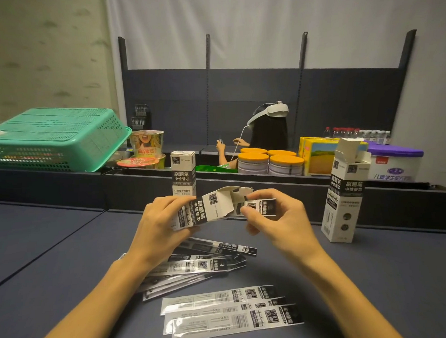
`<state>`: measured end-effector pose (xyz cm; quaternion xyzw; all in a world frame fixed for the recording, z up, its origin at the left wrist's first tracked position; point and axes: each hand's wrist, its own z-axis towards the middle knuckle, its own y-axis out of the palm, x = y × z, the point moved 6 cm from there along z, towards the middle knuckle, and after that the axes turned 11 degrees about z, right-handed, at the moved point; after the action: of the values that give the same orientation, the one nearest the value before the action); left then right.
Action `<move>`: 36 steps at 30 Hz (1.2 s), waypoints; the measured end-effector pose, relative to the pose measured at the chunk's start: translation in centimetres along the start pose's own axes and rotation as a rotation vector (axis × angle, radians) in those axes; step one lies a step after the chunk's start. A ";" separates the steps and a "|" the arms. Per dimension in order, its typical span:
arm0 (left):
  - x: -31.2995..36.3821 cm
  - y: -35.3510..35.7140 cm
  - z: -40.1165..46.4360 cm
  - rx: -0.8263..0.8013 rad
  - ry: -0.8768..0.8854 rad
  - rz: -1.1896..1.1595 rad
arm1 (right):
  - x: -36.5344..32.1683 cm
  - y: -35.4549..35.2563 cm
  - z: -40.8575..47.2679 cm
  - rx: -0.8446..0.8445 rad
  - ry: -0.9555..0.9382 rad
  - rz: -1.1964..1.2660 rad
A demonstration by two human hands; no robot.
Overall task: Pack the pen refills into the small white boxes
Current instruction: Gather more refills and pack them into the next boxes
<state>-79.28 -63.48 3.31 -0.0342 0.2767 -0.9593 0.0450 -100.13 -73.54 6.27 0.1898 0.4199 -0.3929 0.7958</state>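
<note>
**Refill packets going into the mouth of the held box**

The step in hand looks like insertion. The left hand (161, 222) is wrapped round a small white box (205, 210) held on its side above the desk (55, 250), its open flaps turned toward the right. The right hand (274, 217) pinches a packet of pen refills (261, 207) between thumb and fingers, the packet's printed end showing and its other end already at, or just inside, the box mouth; how far in it sits is hidden by the flaps.

Much remains to be packed. A loose heap of refill packets (207, 263) lies on the desk just under the hands, and three more packets (232, 312) lie side by side nearer the person. A closed box (183, 172) stands upright behind the hands, and an open-topped box (344, 195) stands to the right, well apart from the one held.

The next move, as I judge it, calls for sliding the packet lengthwise along the box, with the left hand keeping the mouth square so the flaps do not catch the thin packet's edge. After that the right hand would need to reach down to the heap for another.

Behind the desk are a green basket (56, 139), instant noodle cups (146, 143) and orange-lidded tins (269, 162); another person wearing a headset (269, 111) sits beyond.
</note>
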 end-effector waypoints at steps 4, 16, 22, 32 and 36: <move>0.3 -0.2 0.1 0.008 0.017 -0.013 | 0.2 0.0 0.1 0.006 0.022 -0.005; 0.7 0.2 0.0 -0.040 0.071 -0.022 | 1.0 1.6 -0.5 -0.105 0.115 0.028; 0.1 -0.1 0.0 0.001 0.002 -0.003 | -0.2 -0.3 0.3 0.038 -0.021 0.063; 0.6 0.0 -0.1 -0.023 0.060 -0.056 | 0.4 0.4 -0.2 0.059 -0.062 0.005; 0.7 0.1 0.0 -0.028 0.071 -0.054 | 0.8 1.2 -0.6 0.037 -0.033 -0.017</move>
<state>-79.95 -63.66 3.33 -0.0082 0.2906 -0.9568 0.0087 -99.24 -72.77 5.27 0.1944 0.4011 -0.4103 0.7956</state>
